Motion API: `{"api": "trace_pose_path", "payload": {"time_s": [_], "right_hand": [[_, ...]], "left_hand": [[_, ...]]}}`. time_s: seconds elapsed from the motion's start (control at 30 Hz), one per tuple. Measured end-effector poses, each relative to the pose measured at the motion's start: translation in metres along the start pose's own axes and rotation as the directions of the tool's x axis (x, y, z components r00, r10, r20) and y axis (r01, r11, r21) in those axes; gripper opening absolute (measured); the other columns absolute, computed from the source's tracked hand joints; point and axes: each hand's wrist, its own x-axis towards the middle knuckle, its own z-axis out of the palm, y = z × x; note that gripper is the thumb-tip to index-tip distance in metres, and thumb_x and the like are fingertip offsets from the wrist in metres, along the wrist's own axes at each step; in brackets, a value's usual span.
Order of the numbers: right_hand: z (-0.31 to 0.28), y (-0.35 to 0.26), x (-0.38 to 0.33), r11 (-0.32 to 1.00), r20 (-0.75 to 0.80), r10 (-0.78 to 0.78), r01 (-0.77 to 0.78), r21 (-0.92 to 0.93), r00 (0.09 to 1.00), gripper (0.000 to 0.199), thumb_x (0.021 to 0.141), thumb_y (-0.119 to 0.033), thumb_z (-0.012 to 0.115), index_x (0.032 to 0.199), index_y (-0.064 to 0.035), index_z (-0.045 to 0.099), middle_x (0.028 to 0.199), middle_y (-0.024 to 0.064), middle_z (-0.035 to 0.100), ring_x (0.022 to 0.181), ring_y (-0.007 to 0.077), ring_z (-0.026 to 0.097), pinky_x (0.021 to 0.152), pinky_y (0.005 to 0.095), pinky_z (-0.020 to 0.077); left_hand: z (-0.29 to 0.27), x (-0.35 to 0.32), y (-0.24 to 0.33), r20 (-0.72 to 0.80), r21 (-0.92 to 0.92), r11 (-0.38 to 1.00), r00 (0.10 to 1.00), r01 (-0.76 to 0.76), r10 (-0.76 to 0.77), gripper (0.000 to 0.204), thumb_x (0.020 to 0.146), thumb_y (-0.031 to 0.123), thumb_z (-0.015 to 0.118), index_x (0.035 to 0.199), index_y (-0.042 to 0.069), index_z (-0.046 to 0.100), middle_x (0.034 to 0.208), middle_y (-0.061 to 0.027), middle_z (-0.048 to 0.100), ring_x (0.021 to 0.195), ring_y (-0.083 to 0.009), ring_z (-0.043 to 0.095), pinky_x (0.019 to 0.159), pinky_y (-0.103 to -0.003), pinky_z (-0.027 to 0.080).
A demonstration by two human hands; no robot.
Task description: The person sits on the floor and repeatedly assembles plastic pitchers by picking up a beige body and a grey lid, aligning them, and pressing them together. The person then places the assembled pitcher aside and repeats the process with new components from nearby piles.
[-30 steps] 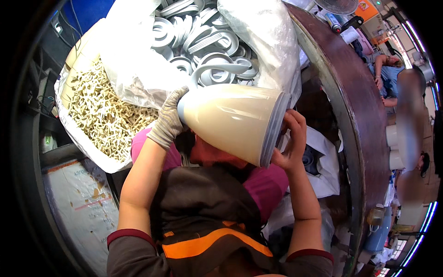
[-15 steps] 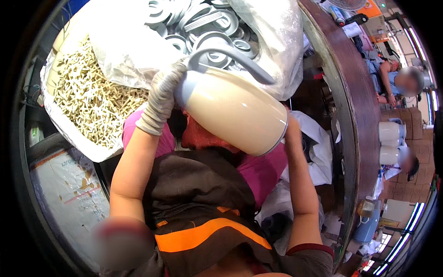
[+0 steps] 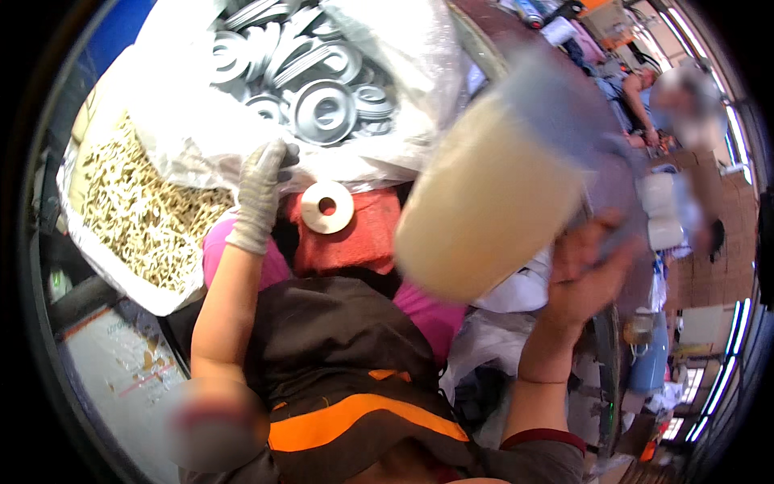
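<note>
A cream jug with a grey-blue top hangs tilted over my right thigh, smeared by motion. On its right side my right hand is closed round the grey handle. My left hand, in a striped knitted glove with dark fingertips, is apart from the jug. Its fingers are loosely stretched, with nothing visible in them, beside a clear plastic bag of grey round lids. Just right of that glove, a cream ring with a round hole lies on a red cloth between my knees.
At the left stands a white sack of small cream plastic parts. A dark table curves along the right, with white jugs beyond it. Another person sits at the far right, near stacked cartons.
The jug has moved right and tipped the other way, its top now up and right. My left hand has let go; my right hand has shifted from its base to the handle. The ring has come into view.
</note>
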Motion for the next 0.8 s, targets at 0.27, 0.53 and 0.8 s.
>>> {"api": "trace_pose_path", "payload": {"time_s": [0.27, 0.53, 0.8], "right_hand": [[-0.048, -0.053, 0.051, 0.746, -0.212, -0.627, 0.498, -0.443, 0.750, 0.040, 0.097, -0.045, 0.036, 0.092, -0.0074, 0.048, 0.064, 0.0009, 0.043, 0.048, 0.0106, 0.040, 0.044, 0.0260, 0.0353], [-0.157, -0.035, 0.157, 0.223, 0.036, -0.656, 0.239, -0.945, 0.754, 0.035, 0.090, -0.025, 0.056, 0.114, 0.0006, 0.055, 0.111, 0.0156, 0.060, 0.095, 0.0225, 0.059, 0.084, 0.0309, 0.0457], [-0.110, 0.096, 0.023, 0.282, 0.137, -0.073, 0.152, -0.947, 0.988, 0.022, 0.089, -0.022, 0.057, 0.102, -0.0053, 0.063, 0.095, 0.0110, 0.065, 0.086, 0.0238, 0.062, 0.076, 0.0322, 0.0470]], "left_hand": [[0.022, -0.014, 0.000, 0.318, 0.550, 0.833, 0.938, -0.062, -0.140, 0.028, 0.085, 0.027, 0.052, 0.088, 0.003, 0.066, 0.080, -0.0027, 0.064, 0.073, -0.0103, 0.058, 0.065, -0.024, 0.044], [0.016, -0.009, -0.021, 0.404, 0.784, 0.595, 0.873, -0.176, -0.274, 0.031, 0.086, 0.027, 0.050, 0.094, 0.002, 0.065, 0.083, -0.0142, 0.066, 0.077, -0.0229, 0.062, 0.073, -0.033, 0.047], [0.009, -0.016, -0.013, 0.473, 0.778, 0.566, 0.849, -0.274, -0.238, 0.029, 0.084, 0.025, 0.051, 0.093, 0.001, 0.065, 0.081, -0.0171, 0.063, 0.075, -0.0254, 0.060, 0.073, -0.033, 0.046]]}}
